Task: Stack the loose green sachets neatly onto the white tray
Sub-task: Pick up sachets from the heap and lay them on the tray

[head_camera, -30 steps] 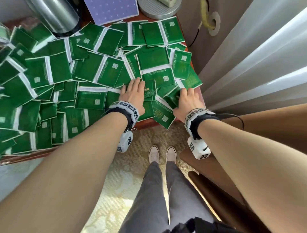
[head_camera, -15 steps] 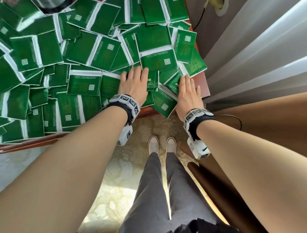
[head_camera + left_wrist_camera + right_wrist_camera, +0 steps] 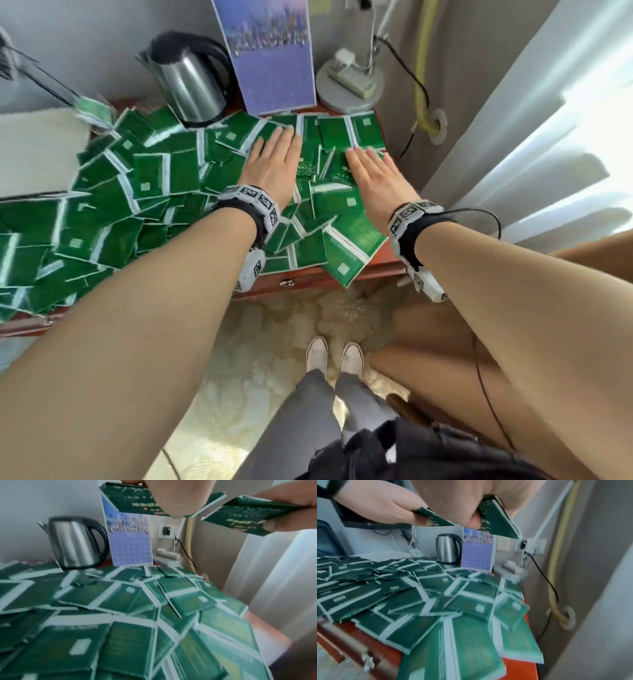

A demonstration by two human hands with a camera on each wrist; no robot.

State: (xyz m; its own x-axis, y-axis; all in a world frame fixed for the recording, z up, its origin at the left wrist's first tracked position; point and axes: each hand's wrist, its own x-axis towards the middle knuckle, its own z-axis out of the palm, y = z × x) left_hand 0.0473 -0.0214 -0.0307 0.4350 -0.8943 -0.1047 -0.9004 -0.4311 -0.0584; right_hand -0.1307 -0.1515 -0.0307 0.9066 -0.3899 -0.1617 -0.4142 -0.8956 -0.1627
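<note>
1. Left hand (image 3: 272, 161) is pinching a sachet (image 3: 135, 500); right hand (image 3: 375, 178) is pinching another (image 3: 498, 520).
2. Loose pile (image 3: 144, 192) is lying below both hands, spreading leftward.
3. White tray is not showing; nearer hand cannot be judged.

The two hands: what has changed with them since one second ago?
The left hand and the right hand have lifted off the pile, and each now grips a small bundle of green sachets. They were pressing flat on it before. The kettle is unchanged.
</note>
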